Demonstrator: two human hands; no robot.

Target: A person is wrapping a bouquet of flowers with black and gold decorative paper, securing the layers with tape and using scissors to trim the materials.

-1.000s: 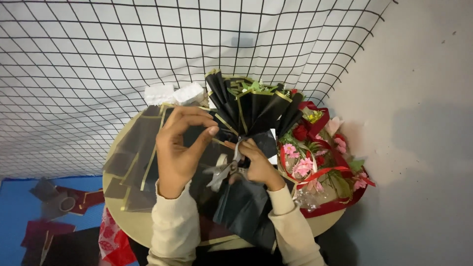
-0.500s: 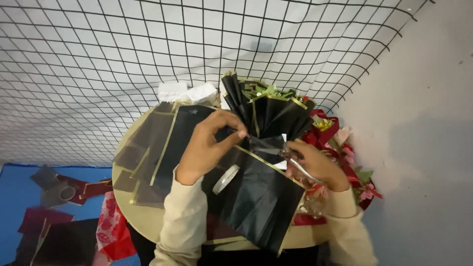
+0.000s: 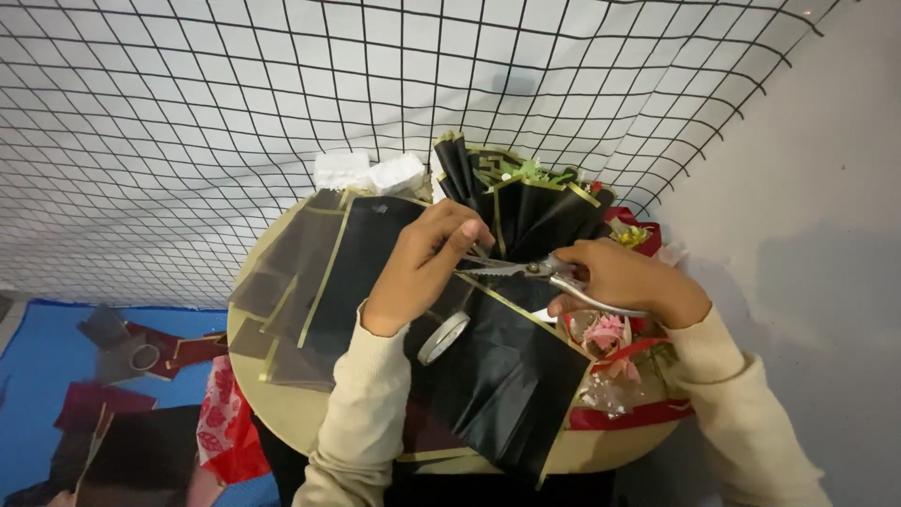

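Observation:
A bouquet wrapped in black paper with gold edges (image 3: 526, 211) lies on a round tan table (image 3: 282, 413). My left hand (image 3: 422, 263) pinches something thin at the bouquet's neck; what it is stays too small to tell. My right hand (image 3: 619, 280) grips metal scissors (image 3: 516, 268), their blades pointing left towards my left fingers. A roll of clear tape (image 3: 443, 338) rests by my left wrist on a loose black sheet (image 3: 507, 385).
More black and gold sheets (image 3: 300, 282) are stacked at the table's left. A red and pink bouquet (image 3: 619, 366) lies at the right edge. White foam pieces (image 3: 368, 172) sit at the back by a wire grid (image 3: 282, 84). Scraps lie on a blue mat (image 3: 56, 394).
My right hand moved from the bouquet's stem out to the right and now holds scissors up to my left fingers. My left hand stayed pinching at the bouquet's neck.

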